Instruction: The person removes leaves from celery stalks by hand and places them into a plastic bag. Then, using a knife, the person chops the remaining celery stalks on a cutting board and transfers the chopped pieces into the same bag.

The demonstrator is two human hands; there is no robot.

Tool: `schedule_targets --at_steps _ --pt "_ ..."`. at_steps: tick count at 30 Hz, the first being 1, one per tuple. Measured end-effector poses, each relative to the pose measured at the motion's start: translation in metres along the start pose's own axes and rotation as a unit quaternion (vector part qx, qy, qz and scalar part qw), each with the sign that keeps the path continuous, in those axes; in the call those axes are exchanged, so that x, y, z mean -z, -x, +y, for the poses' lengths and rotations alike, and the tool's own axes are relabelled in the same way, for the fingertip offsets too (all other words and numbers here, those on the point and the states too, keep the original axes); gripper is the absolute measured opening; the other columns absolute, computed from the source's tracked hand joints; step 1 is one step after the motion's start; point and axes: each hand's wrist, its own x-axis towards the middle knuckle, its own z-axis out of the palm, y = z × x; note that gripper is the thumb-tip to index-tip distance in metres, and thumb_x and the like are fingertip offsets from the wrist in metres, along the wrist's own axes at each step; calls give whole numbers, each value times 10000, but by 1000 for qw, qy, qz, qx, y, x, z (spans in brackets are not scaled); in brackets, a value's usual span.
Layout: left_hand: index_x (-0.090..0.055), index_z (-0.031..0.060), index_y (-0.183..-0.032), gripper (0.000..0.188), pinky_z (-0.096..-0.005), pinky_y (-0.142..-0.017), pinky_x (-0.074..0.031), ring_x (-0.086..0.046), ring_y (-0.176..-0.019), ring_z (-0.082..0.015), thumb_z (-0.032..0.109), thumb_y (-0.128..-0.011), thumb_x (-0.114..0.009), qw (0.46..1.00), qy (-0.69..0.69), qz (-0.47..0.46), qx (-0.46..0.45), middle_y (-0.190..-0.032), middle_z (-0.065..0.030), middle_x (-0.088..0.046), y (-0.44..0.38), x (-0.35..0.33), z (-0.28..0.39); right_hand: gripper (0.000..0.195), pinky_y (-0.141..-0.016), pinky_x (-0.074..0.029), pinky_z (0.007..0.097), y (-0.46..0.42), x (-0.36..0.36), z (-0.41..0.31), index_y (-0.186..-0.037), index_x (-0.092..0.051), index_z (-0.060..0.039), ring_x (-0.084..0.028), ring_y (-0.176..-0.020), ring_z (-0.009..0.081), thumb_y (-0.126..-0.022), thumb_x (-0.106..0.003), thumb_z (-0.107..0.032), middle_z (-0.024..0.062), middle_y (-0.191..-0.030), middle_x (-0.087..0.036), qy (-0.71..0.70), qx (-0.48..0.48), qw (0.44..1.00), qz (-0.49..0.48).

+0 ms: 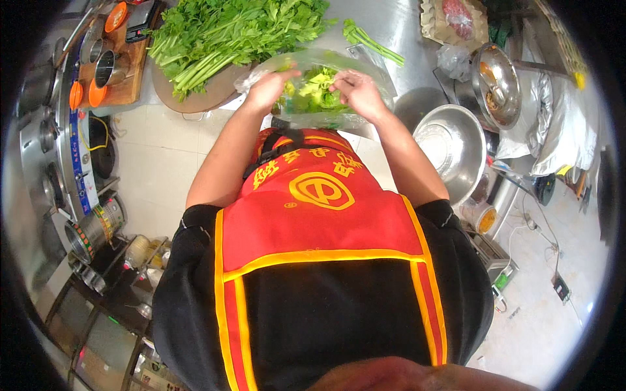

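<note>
A clear plastic bag point(305, 117) with yellow-green celery leaves point(320, 88) in it lies spread at the counter's near edge, in front of my apron. My left hand point(266, 93) is at the bag's left side, thumb and fingers on the bunched film. Above the bag's right half, my right hand point(359, 93) has curled fingers, their tips against the leaves. Whether they pinch leaf or film is unclear. Beyond the bag, a large heap of leafy celery point(239, 34) rests partly on a round cutting board point(171, 95). Some loose celery stalks point(376, 44) lie to the right.
A wide metal basin point(452, 151) stands right of my right forearm. Behind it, a steel bowl point(496, 85) holds utensils. Packed red meat point(458, 19) sits at the back right. At left, a wooden board point(120, 68) carries metal cups and orange lids. A blade-like metal piece point(367, 54) shows behind the bag.
</note>
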Motion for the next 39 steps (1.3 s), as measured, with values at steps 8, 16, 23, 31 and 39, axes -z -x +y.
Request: schedule_targets --at_steps 8,16,23,31,39 --pt "-597 -50 -1414 568 -314 -984 -543 -709 -1101 -192 230 -964 -800 982 -6 -188 6 -1283 -132 -730 -7 -13 33 164 -604 -450 233 17 -9 -38 -1088 -733 -16 -572 -654 75 -1023 -689 -159 29 -906 -762 -75 31 994 73" --pt "-589 -42 -1385 439 -349 -943 -590 -735 -1064 -230 79 -973 -684 959 135 -244 44 -1249 -141 -718 -45 2 8 330 -792 -579 400 21 -10 3 -1243 -755 -67 -732 -881 299 -1009 -668 -284 138 -1120 -783 241 61 940 233" --pt "-579 15 -1432 523 -411 -1114 -457 -623 -1260 -249 264 -996 -725 972 127 -196 -33 -1344 -133 -673 -47 -16 20 431 -941 -578 491 79 -21 -34 -1183 -769 -60 -726 -1080 386 -867 -782 -353 192 -1122 -768 540 -160 826 24" --pt "-581 -48 -1411 611 -377 -910 -543 -706 -1024 -236 342 -979 -767 992 0 -107 64 -1304 -193 -688 -42 -12 42 527 -915 -575 505 15 -45 27 -1135 -736 -9 -735 -1045 399 -859 -796 -454 262 -1026 -761 397 -132 887 197" --pt "-592 -54 -1406 548 -354 -870 -544 -689 -998 -192 248 -980 -758 996 57 -62 10 -1199 -151 -726 -57 -6 8 578 -810 -598 410 19 -35 -27 -1192 -727 69 -780 -883 309 -953 -741 -457 241 -1102 -775 141 -141 944 264"
